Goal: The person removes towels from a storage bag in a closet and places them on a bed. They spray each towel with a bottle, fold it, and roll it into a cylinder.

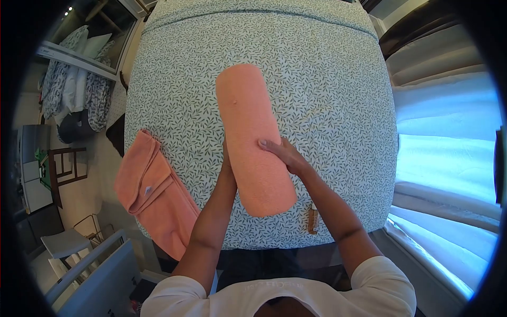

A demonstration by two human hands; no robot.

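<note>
A peach towel rolled into a thick cylinder (251,121) slants above the bed in the middle of the head view. My right hand (285,155) grips its right side, the thumb lying across the top. On the opposite side, my left hand (227,156) supports the roll, its fingers mostly hidden behind the towel. Both hands are closed around the roll. Another peach towel (166,203), loosely folded with a small white tag, hangs over the bed's left front edge beside my left forearm. A small brown wooden brush or comb (312,219) lies near the front edge, by my right forearm.
The bed (327,79) has a white cover with green leaf sprigs. Bright curtains (443,137) hang along the right. A mirror or glass panel (100,31), patterned bedding (79,95), a dark wooden chair (66,164) and a pale stool (66,243) are at left.
</note>
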